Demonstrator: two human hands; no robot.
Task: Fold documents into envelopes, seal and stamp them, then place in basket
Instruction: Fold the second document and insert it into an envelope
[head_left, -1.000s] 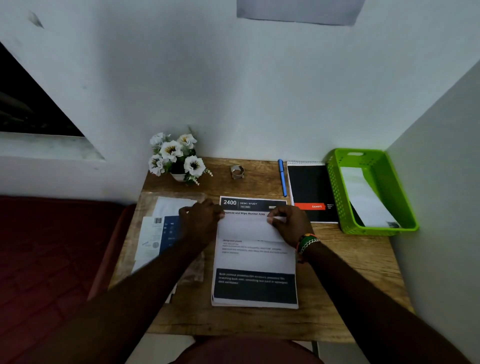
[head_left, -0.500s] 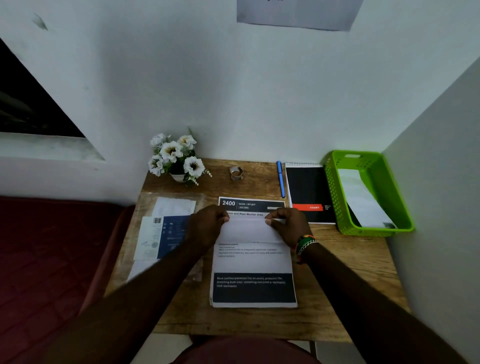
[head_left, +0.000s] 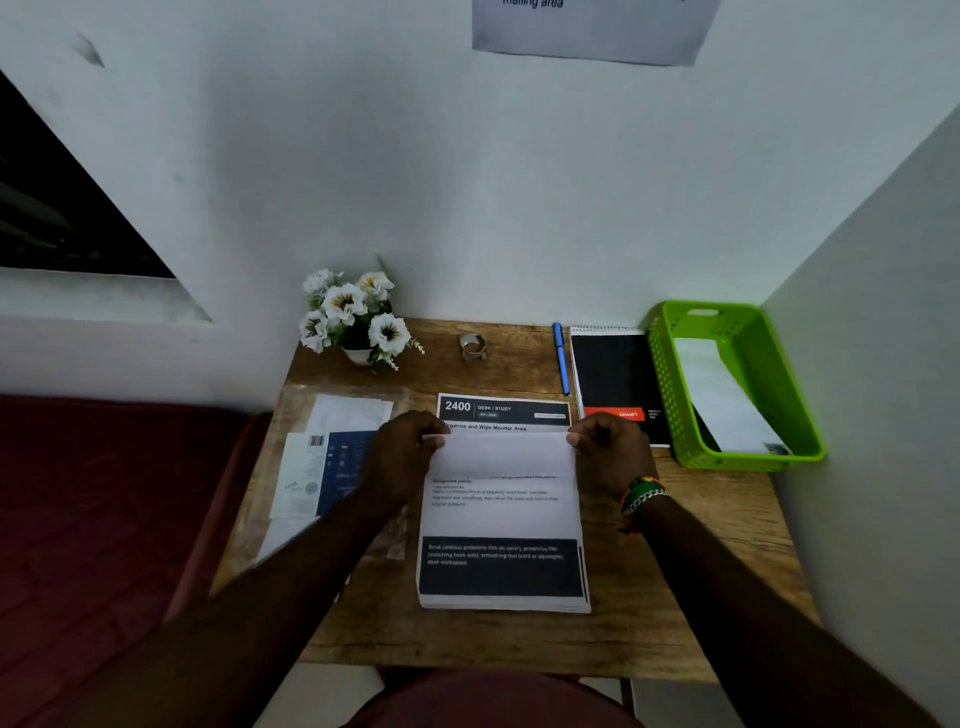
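Since a moment ago we have carried the sheet's (head_left: 503, 456) folded edge toward the bench's (head_left: 675, 597) far edge, left hand (head_left: 402, 457) and right hand (head_left: 610, 452) pinching its corners crosswise atop the paper stack (head_left: 501, 571).

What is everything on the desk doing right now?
Left hand: pinching the sheet's left corner.
Right hand: pinching its right corner.
Sheet: partly folded over, on the stack.
Stack: lying flat.
Basket: holds a white envelope.
Pen: lying untouched.
Notebook: closed.
Flowers: upright.
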